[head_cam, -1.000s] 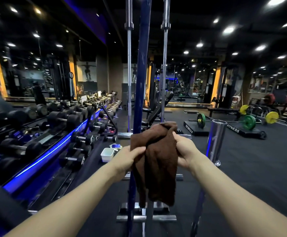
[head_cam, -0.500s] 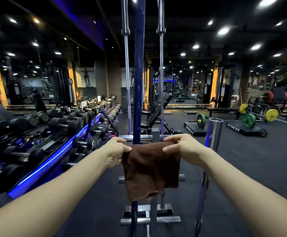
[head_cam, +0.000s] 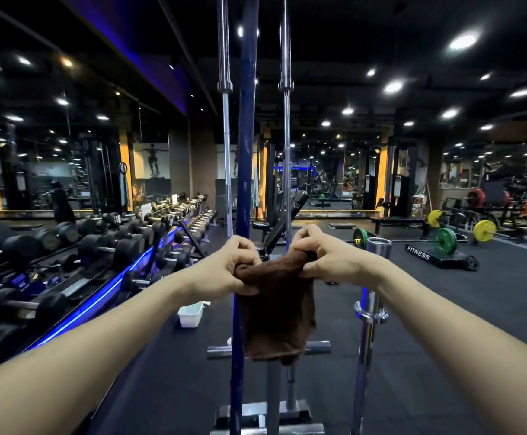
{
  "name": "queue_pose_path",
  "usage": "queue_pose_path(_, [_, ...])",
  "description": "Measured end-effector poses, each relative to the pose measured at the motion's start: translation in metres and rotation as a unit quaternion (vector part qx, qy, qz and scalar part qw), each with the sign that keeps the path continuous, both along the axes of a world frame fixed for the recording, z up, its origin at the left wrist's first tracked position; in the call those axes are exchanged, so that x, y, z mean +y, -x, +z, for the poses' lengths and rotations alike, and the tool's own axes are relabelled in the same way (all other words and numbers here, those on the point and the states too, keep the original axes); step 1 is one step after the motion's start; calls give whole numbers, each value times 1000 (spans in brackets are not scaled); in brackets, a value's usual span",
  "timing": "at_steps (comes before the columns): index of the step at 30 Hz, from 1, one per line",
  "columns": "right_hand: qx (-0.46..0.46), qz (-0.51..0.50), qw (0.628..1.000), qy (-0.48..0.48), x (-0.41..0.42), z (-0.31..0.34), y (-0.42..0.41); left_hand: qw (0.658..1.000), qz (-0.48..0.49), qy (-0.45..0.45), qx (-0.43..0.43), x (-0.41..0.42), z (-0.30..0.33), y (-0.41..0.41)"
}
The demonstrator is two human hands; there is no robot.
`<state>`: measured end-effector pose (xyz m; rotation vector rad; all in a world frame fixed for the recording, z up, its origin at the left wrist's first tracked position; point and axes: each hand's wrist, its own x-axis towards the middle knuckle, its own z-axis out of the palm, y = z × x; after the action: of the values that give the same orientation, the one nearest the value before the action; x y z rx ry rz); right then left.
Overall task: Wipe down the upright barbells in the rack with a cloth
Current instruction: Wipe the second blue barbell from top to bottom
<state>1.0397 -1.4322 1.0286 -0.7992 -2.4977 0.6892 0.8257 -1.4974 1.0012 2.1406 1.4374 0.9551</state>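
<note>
Had the brown cloth (head_cam: 279,315) gathered into a thick roll along its top edge, the rest hanging loose below; half a second earlier held it stretched flat by two corners. Kept it in the air in front of the blue upright bar (head_cam: 245,183), low on the shaft and just above the rack's (head_cam: 271,412) crossbar, not yet clearly wrapped round any metal. Gripped one end of the roll with the left hand (head_cam: 234,268), fingers curled shut over it, and pinched the other end with the right hand (head_cam: 325,259), thumb and fingers closed on the fabric. Had drawn both hands closer together than before.

Judged this as readying the cloth for wiping: a bunched pad, easier to clamp round a shaft than an open sheet. Probably meant the blue bar first, it being nearest.

Left untouched the two chrome barbells, one (head_cam: 227,152) just left of the blue bar and one (head_cam: 287,152) just right, and the shorter chrome bar (head_cam: 372,309) further right. Saw a white tub (head_cam: 190,313) on the floor near the dumbbell rack (head_cam: 124,246)
</note>
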Motion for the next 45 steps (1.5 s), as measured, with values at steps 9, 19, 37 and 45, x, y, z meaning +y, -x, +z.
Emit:
queue_pose_path(9, [206,-63,975,58,1,39,11,986,-81,-30,-140,-9,64,-29])
queue_pose_path(19, [322,-25,938,-127,-17,74,22,940,188,-43,-281,18,108,-31])
queue_pose_path(37, [307,-144,891,-302,28,197,78,921,23,-17,-389,31,248,-22])
queue_pose_path(45, [401,-115,791,-447,58,270,87,935,131,-221,-246,49,313,-6])
